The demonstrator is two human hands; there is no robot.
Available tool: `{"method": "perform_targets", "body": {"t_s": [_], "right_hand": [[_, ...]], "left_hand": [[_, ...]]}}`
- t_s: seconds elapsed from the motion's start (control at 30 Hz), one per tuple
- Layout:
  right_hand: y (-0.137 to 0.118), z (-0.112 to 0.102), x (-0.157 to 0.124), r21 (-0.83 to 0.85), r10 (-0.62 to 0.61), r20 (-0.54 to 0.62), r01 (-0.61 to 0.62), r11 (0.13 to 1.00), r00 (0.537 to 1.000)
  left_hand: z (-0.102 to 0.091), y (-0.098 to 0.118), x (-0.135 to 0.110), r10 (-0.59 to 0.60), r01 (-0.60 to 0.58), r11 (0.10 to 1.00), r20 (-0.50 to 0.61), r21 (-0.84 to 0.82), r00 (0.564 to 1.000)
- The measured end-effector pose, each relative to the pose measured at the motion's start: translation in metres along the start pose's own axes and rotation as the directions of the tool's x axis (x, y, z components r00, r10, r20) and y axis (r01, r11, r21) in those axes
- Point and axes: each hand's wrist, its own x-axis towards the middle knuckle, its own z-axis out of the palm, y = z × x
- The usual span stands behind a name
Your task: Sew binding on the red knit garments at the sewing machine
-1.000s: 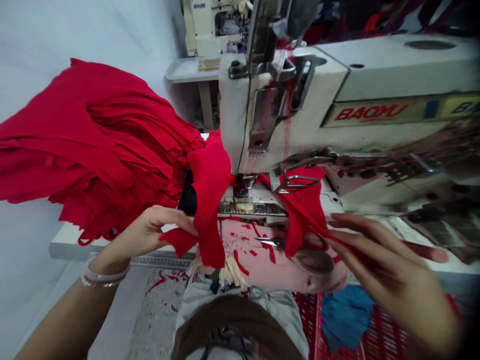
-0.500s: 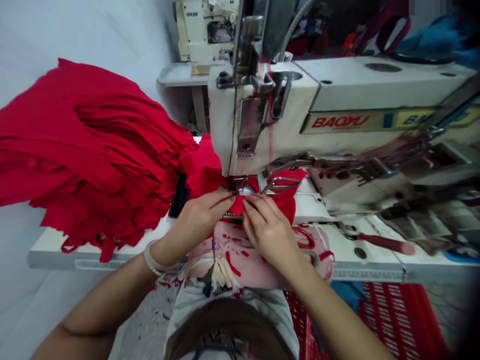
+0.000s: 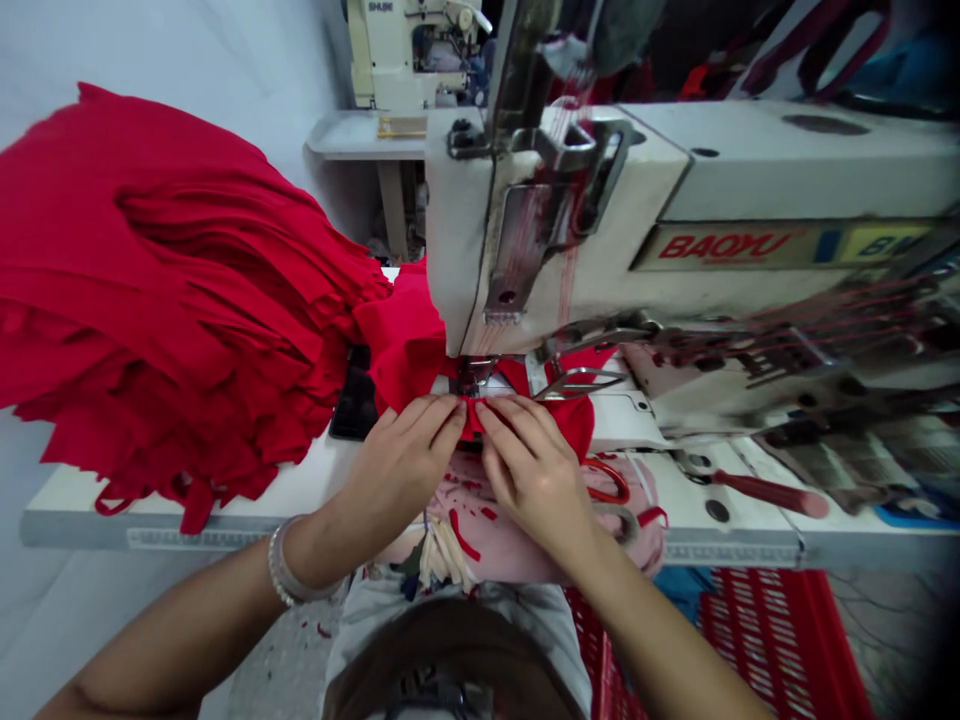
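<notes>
My left hand (image 3: 401,462) and my right hand (image 3: 531,468) meet fingertip to fingertip just in front of the presser foot (image 3: 478,374) of a cream BAOYU sewing machine (image 3: 675,230). Both pinch a small red fabric piece (image 3: 570,420) and press it flat on the machine bed. More of the red cloth (image 3: 405,335) trails away to the left behind the needle. A beaded bracelet sits on my left wrist.
A tall stack of red fabric pieces (image 3: 165,290) fills the table's left side. Red-handled scissors (image 3: 611,485) lie on a pink cloth (image 3: 517,540) at the front edge. A red-handled screwdriver (image 3: 757,490) lies to the right, with a red crate (image 3: 757,640) below. A second sewing machine (image 3: 405,50) stands behind.
One second ago my hands were apart, the left holding a hanging red strip. They have come together at the presser foot and now pinch the red piece there.
</notes>
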Motion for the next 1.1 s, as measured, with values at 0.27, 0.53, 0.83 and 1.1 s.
{"method": "perform_targets", "body": {"t_s": [0.27,0.53,0.83,1.1], "right_hand": [[0.005,-0.003,0.005,-0.061,-0.069,0.075,0.074,0.995,0.995],[0.005,-0.005,0.004,-0.136,-0.081,0.109,0.095,0.986,0.991],[0.003,-0.003,0.007,-0.126,-0.093,0.074,0.102,0.987,0.993],[0.003,0.001,0.014,-0.122,-0.017,0.097,0.029,0.992,0.995]], "left_hand": [[0.001,-0.001,-0.001,-0.014,0.014,0.998,0.002,-0.054,1.0],[0.003,-0.005,-0.004,-0.022,0.024,0.996,0.027,-0.091,0.999],[0.005,-0.007,-0.002,-0.004,0.003,0.998,-0.002,-0.067,1.0],[0.008,-0.007,0.003,-0.034,0.034,0.994,0.004,-0.106,0.999]]}}
